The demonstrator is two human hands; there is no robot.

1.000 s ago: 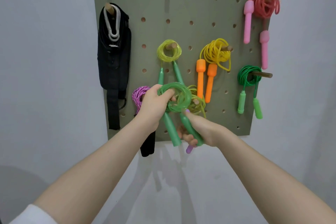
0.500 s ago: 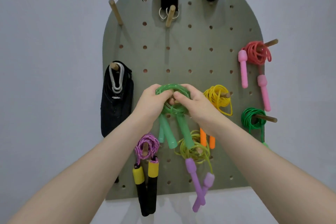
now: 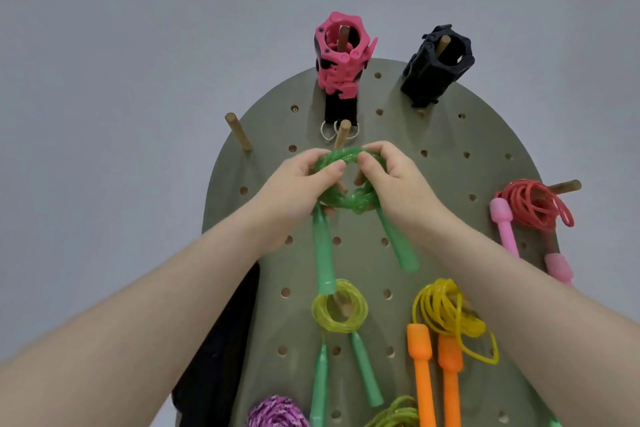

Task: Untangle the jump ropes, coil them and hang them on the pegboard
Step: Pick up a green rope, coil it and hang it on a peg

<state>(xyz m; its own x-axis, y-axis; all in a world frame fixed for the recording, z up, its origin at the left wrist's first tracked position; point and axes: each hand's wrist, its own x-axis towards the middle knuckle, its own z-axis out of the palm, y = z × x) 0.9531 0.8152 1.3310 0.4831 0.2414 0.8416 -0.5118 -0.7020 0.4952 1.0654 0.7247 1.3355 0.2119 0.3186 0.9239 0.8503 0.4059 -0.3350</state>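
A glossy, translucent green jump rope [image 3: 346,180], wound into a tight round coil, is held up against the upper middle of the pegboard [image 3: 433,211], just below a bare wooden peg [image 3: 341,138]. The left hand [image 3: 294,194] pinches the coil's left side between thumb and curled fingers, and the right hand [image 3: 391,184] grips its right side the same way; its two smooth tapered green handles [image 3: 323,253] hang down from the coil. The pegboard is a flat, matte olive panel with a rounded top and rows of small round holes, mounted on a plain pale grey wall [image 3: 138,45]. Below hang a yellow-green coil with green handles [image 3: 341,310], a yellow coil with two orange handles [image 3: 446,315], and at the right edge a red coil with two pink handles [image 3: 533,204]. A speckled purple coil [image 3: 277,414] shows at the bottom edge. Near the top, one chunky pink plastic collar [image 3: 341,55] and one black collar [image 3: 438,62] sit on pegs, and a black fabric piece [image 3: 221,340] hangs at the left, partly behind the left forearm.
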